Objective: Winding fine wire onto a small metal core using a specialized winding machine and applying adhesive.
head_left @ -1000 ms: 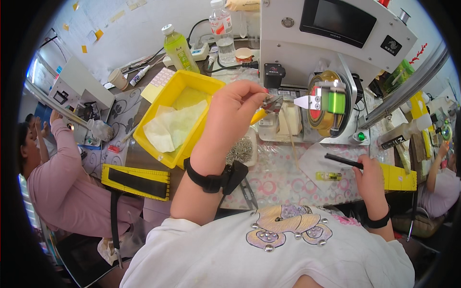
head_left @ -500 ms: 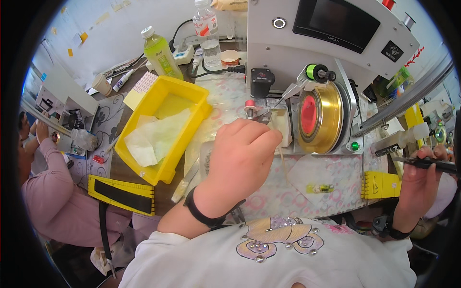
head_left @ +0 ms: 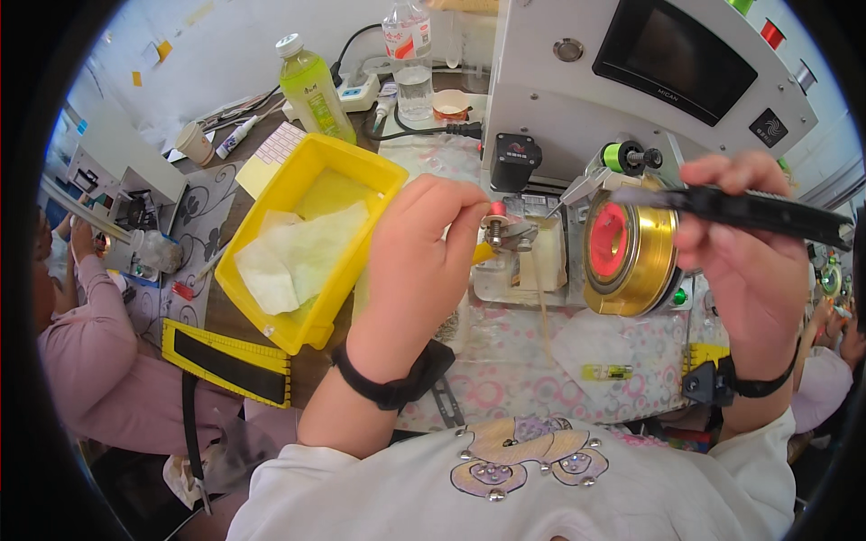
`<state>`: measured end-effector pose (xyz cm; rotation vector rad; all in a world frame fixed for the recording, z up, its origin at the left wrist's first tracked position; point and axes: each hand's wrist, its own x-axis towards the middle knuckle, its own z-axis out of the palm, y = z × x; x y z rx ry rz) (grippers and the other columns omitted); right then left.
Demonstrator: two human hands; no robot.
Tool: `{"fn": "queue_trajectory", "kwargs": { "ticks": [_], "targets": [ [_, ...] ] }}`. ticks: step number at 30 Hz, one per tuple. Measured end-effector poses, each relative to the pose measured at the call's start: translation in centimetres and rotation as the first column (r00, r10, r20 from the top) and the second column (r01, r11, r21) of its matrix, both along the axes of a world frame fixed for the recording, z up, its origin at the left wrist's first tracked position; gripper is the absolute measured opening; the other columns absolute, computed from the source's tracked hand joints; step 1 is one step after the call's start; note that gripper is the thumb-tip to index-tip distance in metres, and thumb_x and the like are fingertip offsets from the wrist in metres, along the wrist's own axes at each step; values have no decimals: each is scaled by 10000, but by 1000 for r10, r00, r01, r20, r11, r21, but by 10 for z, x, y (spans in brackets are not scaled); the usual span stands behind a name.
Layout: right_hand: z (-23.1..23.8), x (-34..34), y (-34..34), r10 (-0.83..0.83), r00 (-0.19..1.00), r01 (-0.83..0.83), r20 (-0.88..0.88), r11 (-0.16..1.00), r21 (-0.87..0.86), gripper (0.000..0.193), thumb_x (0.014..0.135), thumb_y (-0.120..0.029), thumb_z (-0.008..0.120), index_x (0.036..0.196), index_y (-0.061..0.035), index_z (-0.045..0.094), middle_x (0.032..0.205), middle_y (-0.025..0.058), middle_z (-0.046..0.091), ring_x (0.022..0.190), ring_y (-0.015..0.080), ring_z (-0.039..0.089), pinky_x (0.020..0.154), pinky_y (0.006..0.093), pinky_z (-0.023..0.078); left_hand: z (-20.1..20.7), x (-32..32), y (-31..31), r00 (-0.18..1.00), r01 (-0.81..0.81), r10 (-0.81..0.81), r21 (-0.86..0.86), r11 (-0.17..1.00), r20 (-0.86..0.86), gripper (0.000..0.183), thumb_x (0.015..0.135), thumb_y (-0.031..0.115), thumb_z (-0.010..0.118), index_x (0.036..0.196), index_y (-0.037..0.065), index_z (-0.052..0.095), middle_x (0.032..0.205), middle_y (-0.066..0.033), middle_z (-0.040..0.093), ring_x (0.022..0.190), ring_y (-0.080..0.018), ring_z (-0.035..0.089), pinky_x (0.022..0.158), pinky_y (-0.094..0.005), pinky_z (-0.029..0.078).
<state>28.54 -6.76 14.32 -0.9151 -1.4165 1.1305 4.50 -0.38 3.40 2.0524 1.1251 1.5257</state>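
Observation:
My left hand [head_left: 415,261] has its fingertips pinched together beside a small red spool [head_left: 496,211] on a metal spindle. What lies between those fingertips is too small to make out. Just under the spool, a short yellow piece [head_left: 484,253] pokes out past the hand. Raised at the right, my right hand [head_left: 744,252] grips a black utility knife [head_left: 767,213], its greyish blade end pointing left. Behind that blade stands a large gold wheel [head_left: 642,279] with a red centre, part of the white winding machine [head_left: 550,108]. A bright green spool [head_left: 622,158] is mounted above the wheel.
To the left sits a yellow tray [head_left: 236,281] with white sheets. A green drink bottle [head_left: 316,90] and a water bottle [head_left: 412,68] stand behind it. A yellow-green lighter [head_left: 606,371] lies on the patterned cover. A co-worker in a pink sleeve [head_left: 95,338] is at far left.
My right hand has brought the utility knife up and left, before the gold wheel. The left hand has turned and shifted slightly left, uncovering the red spool's spindle. The view has shifted a little.

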Motion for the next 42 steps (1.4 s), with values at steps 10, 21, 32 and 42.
{"fn": "queue_trajectory", "kwargs": {
  "ticks": [10,21,32,42],
  "targets": [
    [-9,-33,58,68,992,-77,108,993,86,199,896,-70,630,1058,-24,523,1025,126,659,883,153,654,768,285,535,-6,-10,-1,975,10,-26,-77,997,-218,50,796,26,660,841,44,647,774,-104,593,753,-314,592,650,-384,471],
    [-16,-26,61,19,996,-11,-88,996,87,160,911,-81,616,1051,-31,559,945,77,641,830,164,649,730,303,538,34,-16,12,953,174,-196,-113,978,-233,126,784,42,675,910,46,675,943,-99,612,852,-260,596,732,-336,475],
    [-19,-26,62,4,993,9,-115,994,107,168,903,-91,639,1051,-38,578,910,44,628,801,156,647,703,308,537,53,-1,17,737,256,-266,-107,961,-622,90,767,54,682,835,5,648,840,-107,591,840,-312,591,725,-381,488],
    [-17,-29,59,-14,999,18,-40,994,106,148,862,-79,670,990,-20,623,860,40,636,734,119,635,629,251,527,61,11,-5,599,251,-4,183,951,-801,50,769,44,598,816,34,585,913,-86,554,828,-289,562,722,-395,479]
  ]
}}
